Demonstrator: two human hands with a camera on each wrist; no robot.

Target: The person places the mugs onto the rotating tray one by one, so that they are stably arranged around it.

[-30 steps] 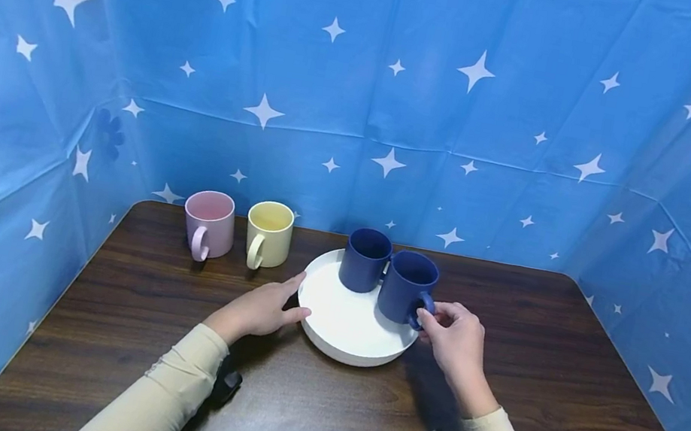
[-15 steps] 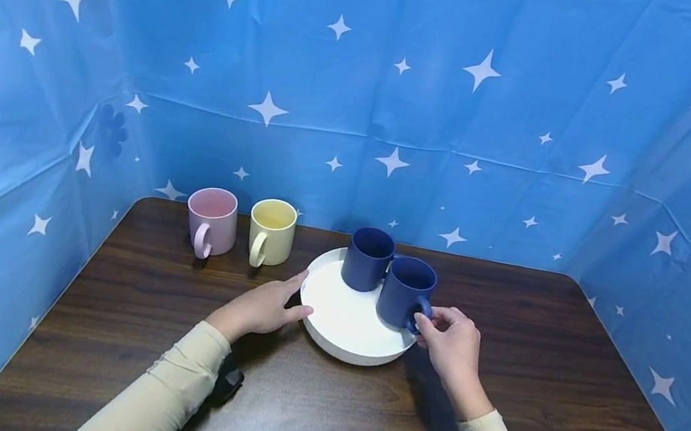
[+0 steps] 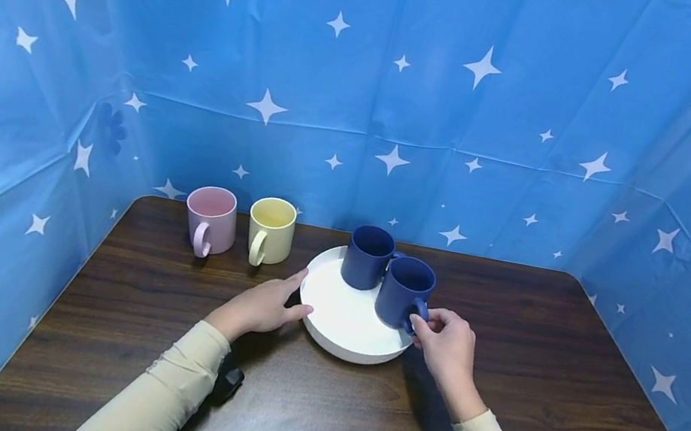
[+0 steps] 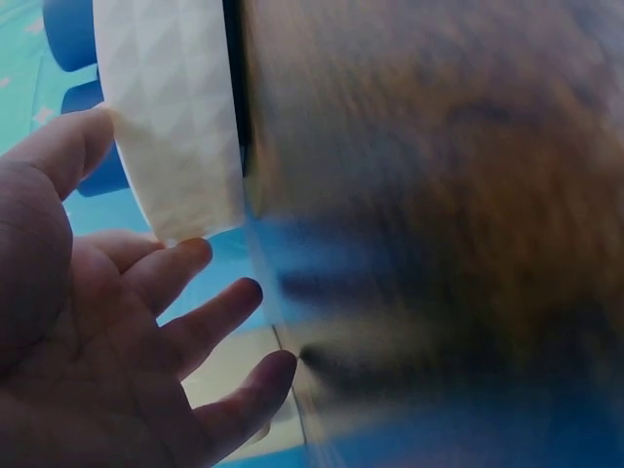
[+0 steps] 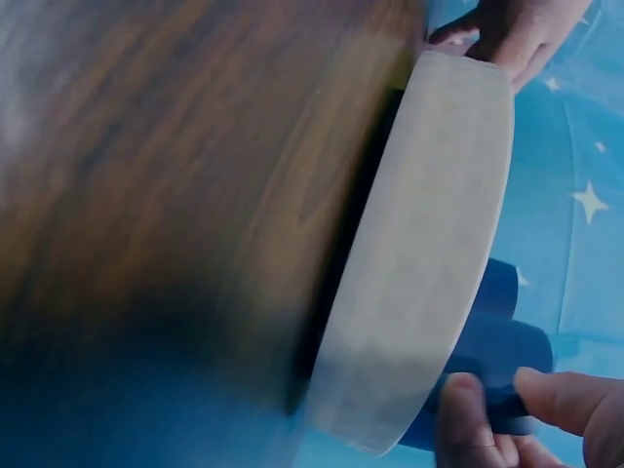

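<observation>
Right hand (image 3: pixel 448 349) pinching blue mug (image 3: pixel 402 294), left hand (image 3: pixel 261 307) touching tray (image 3: pixel 340 329)

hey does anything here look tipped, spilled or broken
Nothing stands out. The pink mug and yellow mug look upright, as do the rear navy mug and front navy mug in the white tray. No spill or crack shows.

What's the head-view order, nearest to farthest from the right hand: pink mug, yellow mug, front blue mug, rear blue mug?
1. Front blue mug: right hand pinches its handle.
2. Rear blue mug: on the white tray.
3. Yellow mug: left of the tray.
4. Pink mug: farthest left.
</observation>
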